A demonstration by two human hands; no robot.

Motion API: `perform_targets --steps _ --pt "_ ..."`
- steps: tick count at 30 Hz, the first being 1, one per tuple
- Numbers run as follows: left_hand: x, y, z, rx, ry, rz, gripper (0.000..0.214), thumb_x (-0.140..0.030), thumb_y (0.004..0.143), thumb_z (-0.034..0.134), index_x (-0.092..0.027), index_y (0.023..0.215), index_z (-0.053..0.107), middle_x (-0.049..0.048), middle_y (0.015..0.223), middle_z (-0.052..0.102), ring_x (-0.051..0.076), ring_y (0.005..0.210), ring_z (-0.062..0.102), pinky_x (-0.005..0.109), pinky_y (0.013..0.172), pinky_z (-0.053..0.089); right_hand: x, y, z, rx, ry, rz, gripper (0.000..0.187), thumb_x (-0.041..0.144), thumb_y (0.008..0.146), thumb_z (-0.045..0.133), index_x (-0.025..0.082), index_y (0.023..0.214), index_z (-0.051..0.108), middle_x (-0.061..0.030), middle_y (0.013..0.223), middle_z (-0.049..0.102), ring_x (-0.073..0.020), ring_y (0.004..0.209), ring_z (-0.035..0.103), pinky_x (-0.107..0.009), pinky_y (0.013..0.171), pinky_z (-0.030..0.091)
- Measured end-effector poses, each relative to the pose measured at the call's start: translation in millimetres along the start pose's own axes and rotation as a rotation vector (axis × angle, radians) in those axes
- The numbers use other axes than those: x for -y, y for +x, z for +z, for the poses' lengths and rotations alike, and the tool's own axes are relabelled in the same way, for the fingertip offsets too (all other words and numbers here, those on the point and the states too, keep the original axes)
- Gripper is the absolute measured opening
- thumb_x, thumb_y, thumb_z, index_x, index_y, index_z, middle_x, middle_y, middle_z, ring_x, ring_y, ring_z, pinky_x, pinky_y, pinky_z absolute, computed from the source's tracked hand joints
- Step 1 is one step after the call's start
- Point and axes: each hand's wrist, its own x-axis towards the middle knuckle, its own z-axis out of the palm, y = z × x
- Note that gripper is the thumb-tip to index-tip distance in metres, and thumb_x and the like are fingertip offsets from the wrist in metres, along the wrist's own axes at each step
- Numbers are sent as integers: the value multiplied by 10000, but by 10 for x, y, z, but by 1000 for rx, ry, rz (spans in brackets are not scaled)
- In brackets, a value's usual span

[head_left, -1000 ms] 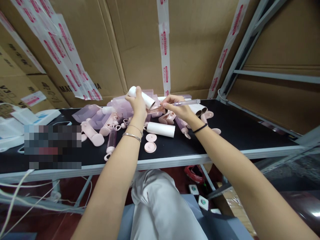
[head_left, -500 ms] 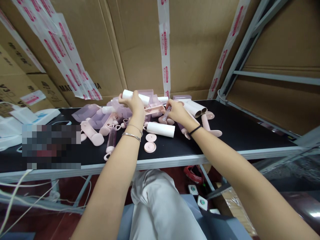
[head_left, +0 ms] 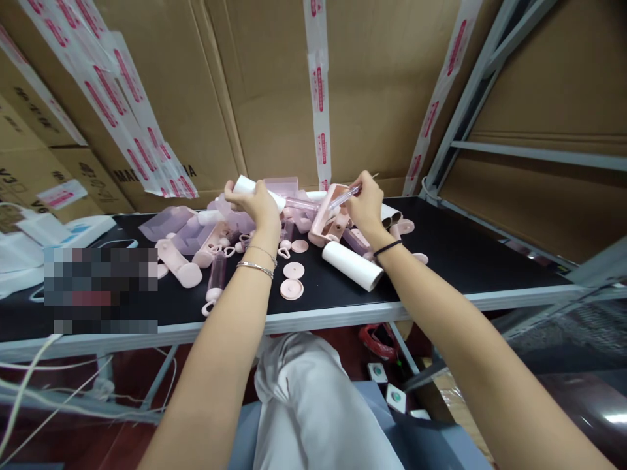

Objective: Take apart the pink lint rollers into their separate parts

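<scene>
Two hands (head_left: 262,205) (head_left: 368,203), white tube (head_left: 245,185), "V3" carton (head_left: 30,171)

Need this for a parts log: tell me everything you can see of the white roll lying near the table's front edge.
The smooth white cylindrical roll looks papery, with a dark hollow visible in its front-right end. It lies on its side on the flat black tabletop, slanting from back left to front right, and is not held. Its back end is close to the angular pink plastic piece; I can't tell whether they touch, nor whether the bare right forearm touches its front end.
</scene>
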Motion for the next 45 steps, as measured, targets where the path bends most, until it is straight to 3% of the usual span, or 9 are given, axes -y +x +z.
perform_targets --steps 6,8,11,16,25,29,35,40,45 --pt "-134 -205 -73 87 213 -82 511 -57 721 603 -222 1176 438 180 1353 336 327 1246 493 550 990 452 -276 162 38 -183 196 106 228 151 752 584 241 699 381 12 686 496 -189 715 577 -391 682 514" --pt "-149 -268 -100 138 271 18 517 -58 704 613 -220 1174 470 179 1367 352 367 1315 425 617 1039 385 -350 187 95 -210 341 186 238 194 766 594 247 718 366 20 690 500 -175 650 593 -380 606 533" --pt "-135 -347 -144 249 356 349 553 -82 717 608 -210 1239 475 169 1416 366 372 1396 323 630 1132 263 -394 197 149 -234 472 235 271 266 774 624 248 723 358 33 687 497 -154 583 596 -369 552 547" --pt "-95 -414 -179 555 435 831 612 -176 784 593 -243 1367 421 102 1489 407 328 1446 243 597 1195 189 -399 193 127 -227 349 63 337 406 773 685 232 727 400 32 707 486 -170 680 622 -397 649 554" --pt "-183 -459 -209 868 498 1056 633 -156 827 553 -210 1435 381 97 1513 426 277 1477 231 535 1195 214 -247 198 60 -123 527 -230 345 540 813 646 236 871 495 2 817 570 -183 824 655 -402 735 567" --pt "-244 -568 -179 975 465 1103 421 -166 844 574 -163 1263 536 128 1369 569 251 1363 435 489 1173 281 -14 121 2 -32 594 -318 339 519 800 673 241 839 484 -12 865 593 -186 861 644 -411 795 556" --pt "-200 -556 -125 880 367 1024 251 -50 791 538 -132 1021 594 125 1048 679 257 1066 614 439 999 455 299 -50 -74 48 703 -224 293 553 928 438 278 1020 472 -54 1040 596 -182 853 658 -377 749 550" --pt "-159 -527 -139 757 324 937 168 -61 769 548 -188 878 558 82 926 655 242 895 634 397 841 505 397 -139 -86 17 643 -153 376 581 955 313 302 1164 454 -37 929 601 -154 650 606 -327 608 513" --pt "-196 -503 -167 651 271 853 131 -93 799 557 -205 860 528 80 930 656 230 881 635 364 798 500 384 -168 -77 37 652 -224 383 583 943 382 256 899 577 10 711 512 -114 562 518 -280 565 454"
